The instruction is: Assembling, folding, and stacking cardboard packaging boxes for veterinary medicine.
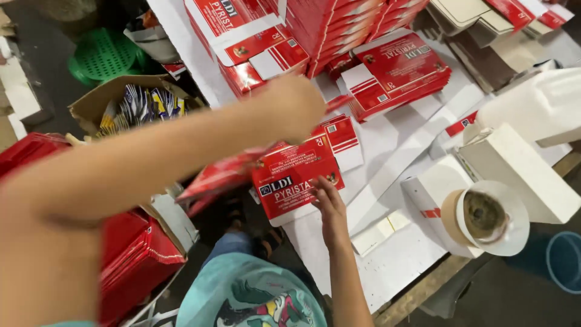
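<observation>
On the white table [393, 266], near its front edge, I see a flat red carton [296, 178] with a white flap and a dark label patch, lying printed face up. Behind that carton stand stacks of the same red cartons [339, 24], and to the rear right of it a smaller pile of flat red cartons [402, 69] lies fanned out. Right of the carton sit a tape roll [484, 218] and a white box [520, 172]. Left of the carton, off the table, a brown box [130, 106] holds small striped packets, and more red cartons [130, 254] are stacked below it.

My right hand [331, 209] lies open, fingers spread, its fingertips pressing on the carton's near right corner. My left hand [296, 106] reaches across above the carton, curled into a loose fist; I cannot tell whether it grips anything.
</observation>
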